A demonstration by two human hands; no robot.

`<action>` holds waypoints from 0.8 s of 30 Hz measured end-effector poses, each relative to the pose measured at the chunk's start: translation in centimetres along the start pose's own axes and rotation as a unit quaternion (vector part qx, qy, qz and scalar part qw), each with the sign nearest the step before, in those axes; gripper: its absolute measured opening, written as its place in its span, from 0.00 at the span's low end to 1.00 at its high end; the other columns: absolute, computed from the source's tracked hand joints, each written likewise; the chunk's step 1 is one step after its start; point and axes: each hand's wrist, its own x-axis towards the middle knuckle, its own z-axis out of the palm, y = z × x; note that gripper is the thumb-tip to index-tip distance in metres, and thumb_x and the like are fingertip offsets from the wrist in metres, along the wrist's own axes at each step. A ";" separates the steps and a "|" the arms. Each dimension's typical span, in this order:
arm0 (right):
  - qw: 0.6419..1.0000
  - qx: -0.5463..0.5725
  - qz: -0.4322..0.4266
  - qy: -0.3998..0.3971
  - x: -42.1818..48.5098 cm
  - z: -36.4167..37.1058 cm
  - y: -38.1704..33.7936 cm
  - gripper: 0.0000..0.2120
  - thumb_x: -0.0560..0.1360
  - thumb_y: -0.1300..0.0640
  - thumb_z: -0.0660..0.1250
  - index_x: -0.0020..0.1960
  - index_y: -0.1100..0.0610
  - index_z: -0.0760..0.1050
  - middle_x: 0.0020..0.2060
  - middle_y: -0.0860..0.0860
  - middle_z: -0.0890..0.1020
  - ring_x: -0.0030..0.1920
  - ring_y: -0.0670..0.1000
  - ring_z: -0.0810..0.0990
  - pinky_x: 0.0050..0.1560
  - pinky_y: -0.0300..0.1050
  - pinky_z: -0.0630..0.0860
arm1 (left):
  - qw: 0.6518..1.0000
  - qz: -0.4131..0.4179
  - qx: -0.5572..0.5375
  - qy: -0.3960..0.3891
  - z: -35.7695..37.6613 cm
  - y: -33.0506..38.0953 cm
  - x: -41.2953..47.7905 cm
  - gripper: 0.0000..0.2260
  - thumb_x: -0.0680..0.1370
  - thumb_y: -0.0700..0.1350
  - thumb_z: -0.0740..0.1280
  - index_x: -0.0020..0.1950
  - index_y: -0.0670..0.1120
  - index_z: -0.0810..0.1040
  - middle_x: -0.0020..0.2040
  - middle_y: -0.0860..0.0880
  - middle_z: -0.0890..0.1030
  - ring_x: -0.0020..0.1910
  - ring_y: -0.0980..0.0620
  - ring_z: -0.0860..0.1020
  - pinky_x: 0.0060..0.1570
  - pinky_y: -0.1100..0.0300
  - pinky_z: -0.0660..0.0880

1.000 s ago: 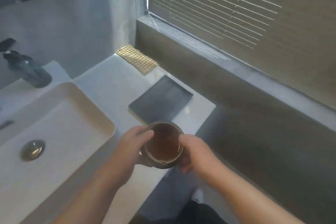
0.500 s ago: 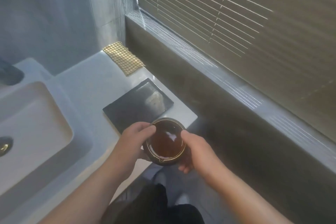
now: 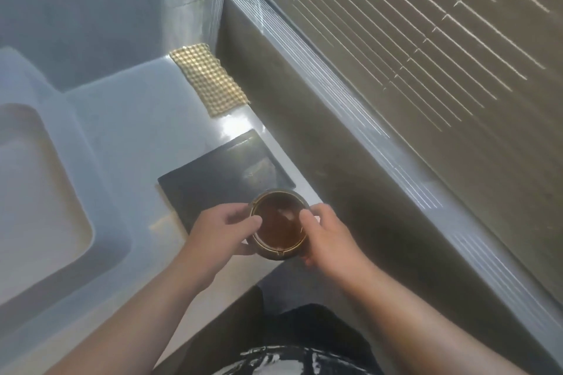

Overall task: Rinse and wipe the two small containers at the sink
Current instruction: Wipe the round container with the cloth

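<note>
A small round brown container (image 3: 278, 224) with a gold rim is held between both hands, over the near right corner of the white counter (image 3: 131, 137). My left hand (image 3: 221, 236) grips its left side, thumb on the rim. My right hand (image 3: 327, 239) grips its right side, fingers curled under. It sits just past the near edge of a dark square mat (image 3: 219, 179). The white sink basin (image 3: 36, 192) lies at the left. Only one container is in view.
A yellow waffle-weave cloth (image 3: 207, 82) lies at the counter's back right corner. A grey ledge (image 3: 350, 106) below window blinds (image 3: 426, 24) runs along the right. The grey wall (image 3: 91, 9) stands behind. My dark clothing (image 3: 289, 344) shows below.
The view has swung right, so the sink drain and soap bottle left the frame. Both hands kept hold of the container, which moved toward the dark mat.
</note>
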 end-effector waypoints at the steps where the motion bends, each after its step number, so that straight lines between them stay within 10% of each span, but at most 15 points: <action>1: 1.000 -0.009 -0.003 -0.002 0.7 0.1 -0.2 0.11 0.83 0.46 0.56 0.57 0.53 0.70 0.35 0.52 0.80 0.29 0.48 0.77 0.34 0.40 0.75 | 1.000 -0.004 -0.004 0.012 -0.1 -0.1 0.4 0.06 0.78 0.42 0.70 0.51 0.49 0.86 0.45 0.47 0.87 0.45 0.45 0.86 0.46 0.48 0.85; 9: 0.994 -0.094 -0.050 -0.009 9.3 0.3 -1.4 0.14 0.82 0.50 0.62 0.65 0.56 0.73 0.49 0.49 0.80 0.42 0.52 0.83 0.33 0.33 0.75 | 0.990 -0.060 -0.026 0.126 0.3 -0.9 6.6 0.13 0.72 0.47 0.74 0.55 0.46 0.83 0.49 0.46 0.86 0.42 0.47 0.87 0.42 0.45 0.85; 15: 0.963 -0.239 -0.127 0.008 15.7 -0.1 -2.9 0.13 0.81 0.51 0.63 0.58 0.58 0.81 0.41 0.50 0.82 0.37 0.46 0.78 0.32 0.31 0.67 | 0.978 -0.075 -0.045 0.192 1.6 0.1 10.8 0.03 0.77 0.41 0.72 0.48 0.48 0.79 0.44 0.51 0.81 0.41 0.54 0.82 0.34 0.62 0.81; 24: 0.943 -0.290 -0.161 -0.025 20.0 0.6 -4.0 0.09 0.79 0.52 0.67 0.53 0.56 0.81 0.41 0.51 0.84 0.41 0.52 0.81 0.36 0.40 0.73 | 0.966 -0.106 0.041 0.234 1.2 -0.3 13.4 0.10 0.77 0.42 0.70 0.37 0.51 0.77 0.47 0.36 0.85 0.43 0.44 0.86 0.47 0.44 0.84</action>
